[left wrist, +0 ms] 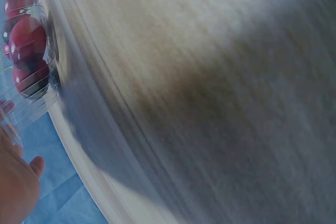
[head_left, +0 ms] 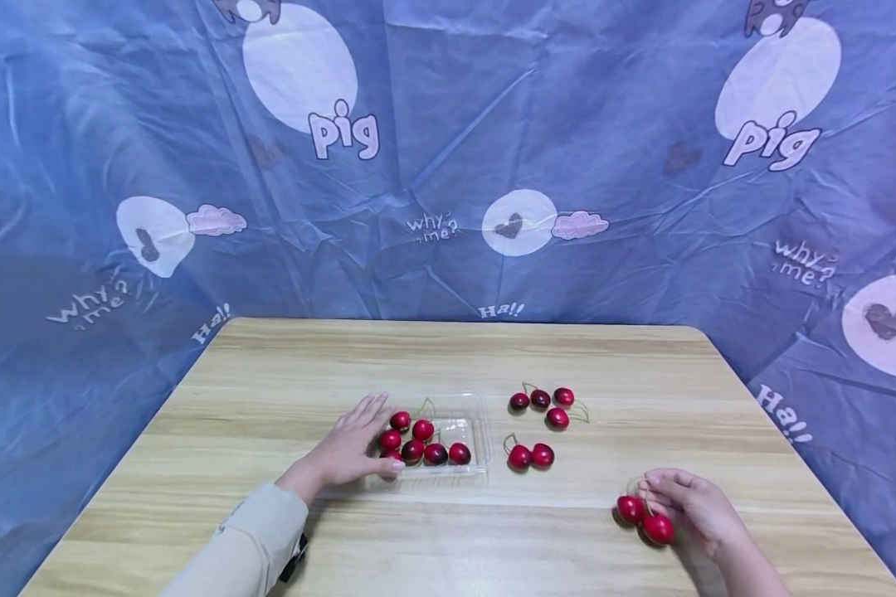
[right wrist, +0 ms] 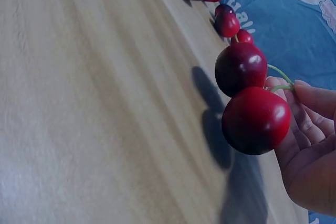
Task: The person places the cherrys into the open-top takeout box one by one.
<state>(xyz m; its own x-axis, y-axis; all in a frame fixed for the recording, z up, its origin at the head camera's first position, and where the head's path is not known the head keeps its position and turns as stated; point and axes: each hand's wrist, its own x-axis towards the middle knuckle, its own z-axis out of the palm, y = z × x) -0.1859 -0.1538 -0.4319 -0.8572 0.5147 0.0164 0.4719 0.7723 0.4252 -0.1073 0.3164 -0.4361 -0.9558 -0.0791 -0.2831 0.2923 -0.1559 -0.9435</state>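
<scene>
We see the right hand (head_left: 698,510) at the near right of the wooden worktop (head_left: 269,365), fingers curled and pinching the green stems of a pair of cherries (head_left: 645,518). The pair hangs just left of the fingers, one fruit beside the other. In the right wrist view the same pair (right wrist: 249,98) appears lifted clear of the wood, with its shadow cast on the surface beneath, and the stems run back into the fingertips (right wrist: 310,95).

We see the left hand (head_left: 354,448) lying flat with straight fingers against the left edge of a clear plastic tray (head_left: 478,431), fingertips touching its rim; it grips nothing. The tray holds a cluster of cherries (head_left: 421,444). The left wrist view is heavily blurred, and we can make out only red fruit behind clear plastic (left wrist: 29,51) at the upper left.

Between the tray and the right hand lie two loose groups: a pair (head_left: 530,455) just right of the tray, and four cherries (head_left: 543,404) farther back. Both groups lie well apart from the held pair. A blue printed cloth (head_left: 448,166) forms the backdrop behind the worktop.
</scene>
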